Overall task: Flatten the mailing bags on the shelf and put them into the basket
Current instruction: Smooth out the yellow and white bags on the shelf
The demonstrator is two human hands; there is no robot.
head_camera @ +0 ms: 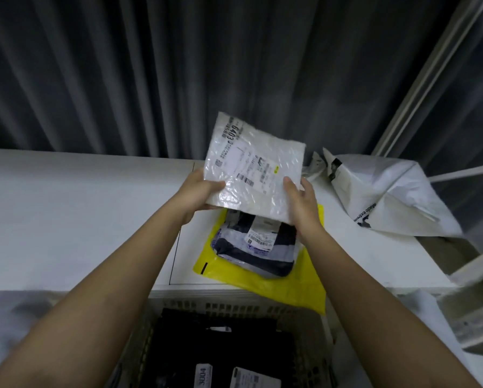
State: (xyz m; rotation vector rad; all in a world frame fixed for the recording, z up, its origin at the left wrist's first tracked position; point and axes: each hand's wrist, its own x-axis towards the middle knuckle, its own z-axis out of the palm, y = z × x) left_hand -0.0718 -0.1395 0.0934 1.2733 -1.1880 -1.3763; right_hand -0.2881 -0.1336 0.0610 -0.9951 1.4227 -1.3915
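White bag (pixel 253 166) in both hands; three bags on shelf (pixel 81 208).

White shelf (pixel 81 219): yellow bag (pixel 262 287) w/ striped parcel (pixel 255 250) on top; crumpled white bag (pixel 388 197) at right.

Looks like a parcel-sorting or stockroom corner. Labelled mailing bags (pixel 253 166) with barcodes piled on a white shelf (pixel 67 208), a yellow bag (pixel 262 278) and a crumpled white one (pixel 388 197) among them. Perforated plastic basket (pixel 234 306) below, holding dark labelled packets. Grey curtain (pixel 151 74) behind, white metal racking (pixel 419 88) alongside.
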